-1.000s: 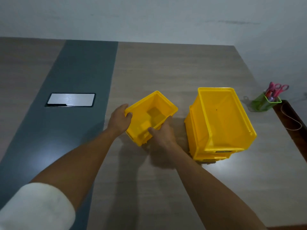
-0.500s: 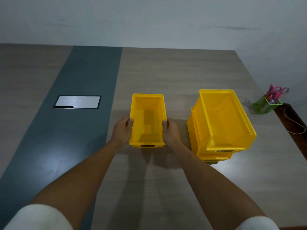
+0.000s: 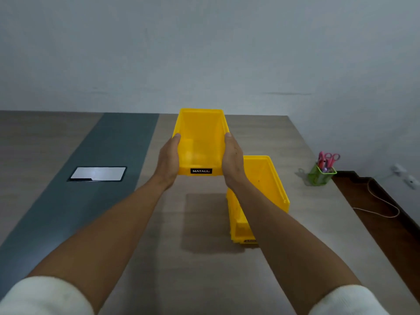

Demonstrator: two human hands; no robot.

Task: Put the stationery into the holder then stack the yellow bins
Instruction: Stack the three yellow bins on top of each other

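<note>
Small yellow bin (image 3: 201, 142) held in the air between your two hands, clear of the surface (image 3: 204, 280).

Your left hand (image 3: 168, 159) clasps the bin's left wall and your right hand (image 3: 232, 159) clasps its right wall, thumbs hooked over the rim; the black label faces you. The stacked yellow bins (image 3: 268, 185) rest on the surface below and to the right of the held bin, partly behind your right forearm. The green holder (image 3: 319, 177), with pink-handled scissors (image 3: 330, 158) standing in it, sits farther right of the held bin, near the surface edge. A grey inset panel (image 3: 98, 173) lies to the held bin's left.
</note>
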